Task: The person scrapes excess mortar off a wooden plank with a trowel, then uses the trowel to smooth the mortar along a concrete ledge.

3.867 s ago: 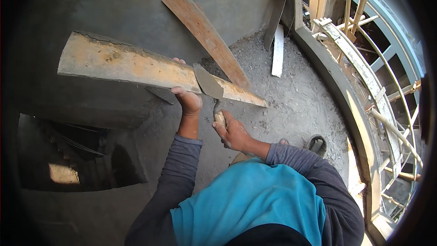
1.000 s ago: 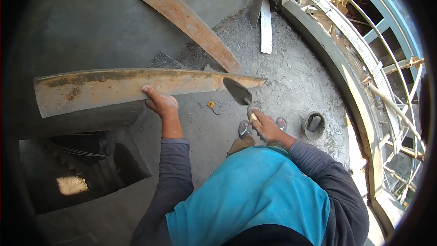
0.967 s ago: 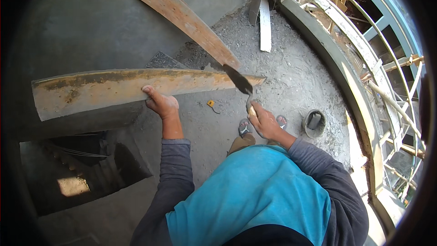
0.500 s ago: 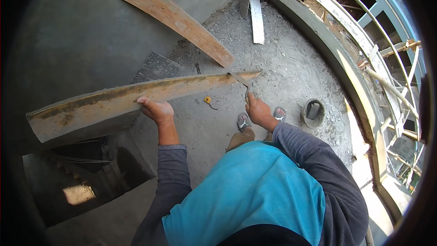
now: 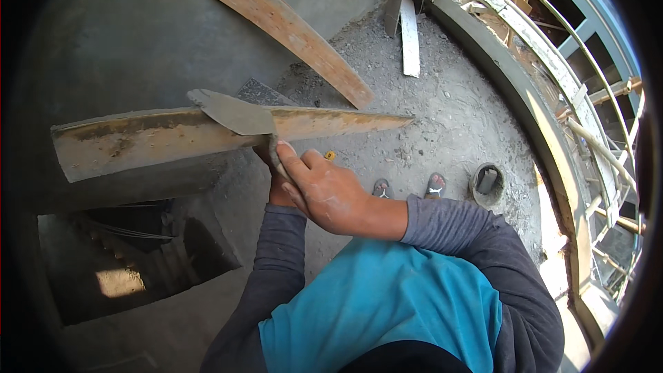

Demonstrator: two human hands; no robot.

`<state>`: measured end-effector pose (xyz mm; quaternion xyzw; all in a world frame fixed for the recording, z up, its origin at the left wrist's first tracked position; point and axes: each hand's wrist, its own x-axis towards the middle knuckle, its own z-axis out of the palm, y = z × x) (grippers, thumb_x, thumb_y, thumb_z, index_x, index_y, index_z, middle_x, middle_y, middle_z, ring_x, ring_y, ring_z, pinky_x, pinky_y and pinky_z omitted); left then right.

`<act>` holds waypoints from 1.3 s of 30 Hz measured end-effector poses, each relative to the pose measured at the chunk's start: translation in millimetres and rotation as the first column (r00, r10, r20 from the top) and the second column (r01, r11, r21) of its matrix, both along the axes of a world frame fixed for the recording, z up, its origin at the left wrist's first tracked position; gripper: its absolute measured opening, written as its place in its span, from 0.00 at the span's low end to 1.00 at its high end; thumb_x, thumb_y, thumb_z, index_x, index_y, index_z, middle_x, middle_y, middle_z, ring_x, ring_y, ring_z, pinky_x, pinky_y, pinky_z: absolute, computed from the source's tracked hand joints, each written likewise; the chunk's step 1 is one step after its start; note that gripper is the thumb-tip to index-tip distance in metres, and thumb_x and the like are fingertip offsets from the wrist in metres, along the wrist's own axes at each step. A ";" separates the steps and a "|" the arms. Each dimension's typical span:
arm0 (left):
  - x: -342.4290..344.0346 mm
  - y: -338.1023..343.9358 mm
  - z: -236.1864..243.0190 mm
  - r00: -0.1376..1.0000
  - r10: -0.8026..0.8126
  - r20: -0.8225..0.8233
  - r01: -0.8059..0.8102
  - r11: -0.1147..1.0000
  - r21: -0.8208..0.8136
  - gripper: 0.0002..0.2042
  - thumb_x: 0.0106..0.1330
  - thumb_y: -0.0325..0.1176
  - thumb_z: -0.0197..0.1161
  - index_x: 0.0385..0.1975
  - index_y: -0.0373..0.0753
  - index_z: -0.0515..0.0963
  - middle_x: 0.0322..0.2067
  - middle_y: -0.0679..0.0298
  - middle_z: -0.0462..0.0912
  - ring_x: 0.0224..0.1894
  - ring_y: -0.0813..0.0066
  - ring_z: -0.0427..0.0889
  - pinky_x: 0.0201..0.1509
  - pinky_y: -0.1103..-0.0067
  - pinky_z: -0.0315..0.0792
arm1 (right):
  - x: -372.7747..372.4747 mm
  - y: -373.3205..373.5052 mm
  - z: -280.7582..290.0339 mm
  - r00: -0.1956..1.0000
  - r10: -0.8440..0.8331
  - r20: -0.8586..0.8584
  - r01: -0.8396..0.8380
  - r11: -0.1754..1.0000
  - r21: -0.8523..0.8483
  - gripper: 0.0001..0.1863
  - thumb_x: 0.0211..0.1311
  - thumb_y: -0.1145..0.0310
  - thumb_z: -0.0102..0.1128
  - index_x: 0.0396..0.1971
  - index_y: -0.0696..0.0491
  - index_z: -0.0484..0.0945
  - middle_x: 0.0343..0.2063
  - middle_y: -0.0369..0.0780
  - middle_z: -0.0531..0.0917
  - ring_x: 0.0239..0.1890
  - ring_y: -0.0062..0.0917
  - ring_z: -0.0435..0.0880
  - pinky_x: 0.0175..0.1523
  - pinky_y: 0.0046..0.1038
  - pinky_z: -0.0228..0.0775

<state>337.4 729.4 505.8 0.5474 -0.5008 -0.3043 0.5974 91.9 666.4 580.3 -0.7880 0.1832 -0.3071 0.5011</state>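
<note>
A long wooden board (image 5: 124, 148), stained dark along its upper edge, lies crosswise in front of me, its far right end tapering away. My left hand (image 5: 279, 192) supports it from the near side, mostly hidden behind my right wrist and fingers. With my right hand (image 5: 335, 192) I grip a trowel (image 5: 238, 114) by its handle. Its grey, mortar-coated blade lies across the board's upper edge, left of the hands.
Another wooden board (image 5: 297, 31) lies beyond on the concrete floor. A bucket (image 5: 487, 185) stands right of my feet, and a yellow tape measure (image 5: 330, 156) lies partly hidden. A rectangular floor opening (image 5: 138, 255) is at left. A low curved wall (image 5: 511, 76) borders the right side.
My right hand has swept the trowel left along the board, from near its right end to over my left hand. The board's left end has risen in the view.
</note>
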 end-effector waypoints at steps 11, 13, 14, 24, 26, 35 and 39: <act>-37.4 -38.8 -19.5 0.726 0.580 -0.370 -0.629 0.777 -0.015 0.41 0.68 0.65 0.49 0.70 0.39 0.55 0.68 0.60 0.61 0.69 0.61 0.60 0.74 0.62 0.53 | -59.5 -21.1 -262.4 0.829 -0.016 -0.560 0.237 0.916 0.324 0.30 0.64 0.64 0.58 0.61 0.59 0.61 0.44 0.58 0.80 0.45 0.54 0.79 0.50 0.49 0.71; -26.2 -23.0 28.6 0.730 0.531 -0.431 -0.609 0.791 -0.056 0.41 0.67 0.67 0.48 0.70 0.39 0.55 0.68 0.59 0.60 0.69 0.60 0.59 0.75 0.61 0.50 | -75.8 -17.1 -276.3 0.764 -0.119 -0.634 0.331 0.916 0.227 0.28 0.62 0.63 0.59 0.57 0.60 0.62 0.43 0.56 0.80 0.45 0.52 0.80 0.49 0.47 0.72; -28.6 -12.7 58.6 0.708 0.584 -0.397 -0.659 0.749 -0.075 0.43 0.65 0.68 0.49 0.70 0.40 0.55 0.68 0.58 0.60 0.69 0.59 0.60 0.74 0.60 0.53 | -76.0 -17.8 -261.4 0.780 -0.147 -0.609 0.357 0.903 0.239 0.28 0.60 0.64 0.62 0.56 0.58 0.63 0.44 0.56 0.80 0.46 0.53 0.79 0.51 0.46 0.72; -31.6 88.0 220.8 0.648 0.581 -0.492 -0.753 0.587 -0.298 0.42 0.60 0.67 0.58 0.64 0.37 0.66 0.66 0.56 0.66 0.69 0.59 0.62 0.73 0.59 0.55 | -18.1 -57.3 -152.9 0.993 -0.115 0.013 0.110 0.977 0.181 0.25 0.63 0.59 0.63 0.54 0.52 0.64 0.42 0.53 0.80 0.43 0.51 0.81 0.45 0.46 0.74; -8.6 126.9 217.2 0.874 0.182 -0.451 -0.381 0.831 -0.404 0.45 0.59 0.69 0.56 0.64 0.34 0.66 0.66 0.53 0.66 0.70 0.57 0.61 0.74 0.59 0.54 | -15.7 -49.6 -139.3 0.984 -0.173 0.045 0.160 0.965 0.209 0.24 0.62 0.60 0.63 0.53 0.51 0.65 0.40 0.52 0.80 0.40 0.51 0.82 0.42 0.45 0.74; -74.6 37.8 22.0 0.818 0.293 -0.495 -0.515 0.756 -0.404 0.44 0.52 0.82 0.43 0.40 0.42 0.78 0.38 0.54 0.82 0.56 0.51 0.75 0.69 0.53 0.59 | 8.0 -22.2 -107.1 0.983 -0.150 0.109 0.139 0.985 0.099 0.23 0.59 0.67 0.65 0.52 0.52 0.68 0.38 0.48 0.80 0.38 0.48 0.82 0.42 0.42 0.75; -43.3 27.3 42.3 0.813 0.306 -0.495 -0.547 0.692 -0.471 0.24 0.64 0.62 0.50 0.20 0.46 0.68 0.17 0.69 0.63 0.25 0.74 0.61 0.41 0.72 0.63 | -49.2 -18.5 -94.9 1.000 -0.023 0.007 0.024 0.987 -0.157 0.26 0.60 0.66 0.64 0.58 0.50 0.67 0.37 0.44 0.80 0.37 0.43 0.83 0.39 0.40 0.77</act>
